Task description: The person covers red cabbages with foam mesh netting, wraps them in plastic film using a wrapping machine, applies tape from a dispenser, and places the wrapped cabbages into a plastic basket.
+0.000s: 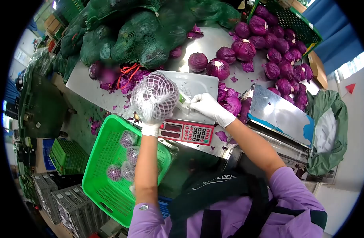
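Note:
A red cabbage point(156, 95) in a white foam net and clear plastic sits in my gloved left hand point(151, 129), held up in front of the weighing scale's left side. The fingers under it are mostly hidden. My gloved right hand point(209, 107) is closed in a pinch over the scale pan, on a piece of clear plastic point(184, 106) beside the cabbage. A green and white patch shows on that plastic. Below both hands is the scale point(186, 132), with its red keypad panel and metal pan point(197, 82).
A green crate point(95, 180) at lower left holds several netted cabbages point(128, 139). Loose red cabbages point(243, 49) and torn leaves point(229, 104) cover the table's right. Green net sacks point(138, 41) are piled at the back left. A metal box point(281, 115) stands right of the scale.

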### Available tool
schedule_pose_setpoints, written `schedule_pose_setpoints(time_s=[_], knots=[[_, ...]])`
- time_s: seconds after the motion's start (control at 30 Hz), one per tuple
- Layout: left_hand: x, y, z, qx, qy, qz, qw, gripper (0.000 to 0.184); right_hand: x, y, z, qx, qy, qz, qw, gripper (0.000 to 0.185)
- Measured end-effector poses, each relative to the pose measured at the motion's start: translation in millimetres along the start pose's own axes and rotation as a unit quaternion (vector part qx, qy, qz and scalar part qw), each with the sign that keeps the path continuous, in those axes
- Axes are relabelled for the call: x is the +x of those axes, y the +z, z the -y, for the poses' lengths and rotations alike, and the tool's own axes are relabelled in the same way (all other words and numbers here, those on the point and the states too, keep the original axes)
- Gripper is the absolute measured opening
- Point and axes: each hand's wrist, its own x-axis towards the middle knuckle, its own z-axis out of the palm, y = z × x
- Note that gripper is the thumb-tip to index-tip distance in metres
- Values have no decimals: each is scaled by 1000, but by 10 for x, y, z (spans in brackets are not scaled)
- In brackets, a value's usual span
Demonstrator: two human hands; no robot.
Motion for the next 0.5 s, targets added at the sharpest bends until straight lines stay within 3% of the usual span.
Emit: schedule_pose_setpoints(time_s=[0.03, 0.07, 0.1, 0.17, 0.2, 0.23, 0.3, 0.4, 0.43, 0.47, 0.5], knots=[[45, -15, -84, 458, 13, -25, 889, 87, -26, -4, -7, 4, 2, -3, 1000, 12], [65, 29, 80, 460, -24, -27, 887, 75, -41, -3, -19, 22, 8, -4, 1000, 11], [71, 64, 185, 461, -23, -23, 887, 75, -48, 2, -37, 39, 15, -4, 999, 10], [67, 125, 344, 111, -37, -65, 991, 70, -14, 22, -182, 50, 2, -6, 999, 9], [156, 114, -116, 312, -38, -50, 948, 76, -16, 27, -240, 57, -13, -7, 998, 9], [119, 136, 12, 366, -17, -65, 928, 76, -29, 20, -304, 60, -8, -7, 998, 9], [139, 126, -191, 243, -117, -26, 963, 78, -63, -8, -386, 111, -84, 11, 990, 11], [114, 228, 137, 226, -82, -51, 969, 81, -136, -22, -434, 122, -113, 24, 986, 23], [99, 228, 183, 226, -83, -49, 969, 81, -165, -26, -445, 115, -118, 27, 986, 28], [91, 211, 176, 288, -78, -45, 953, 82, -147, -3, -512, 116, -180, 23, 977, 37], [96, 187, 165, 350, -73, -42, 933, 83, -138, -7, -576, 117, -179, 23, 977, 37]])
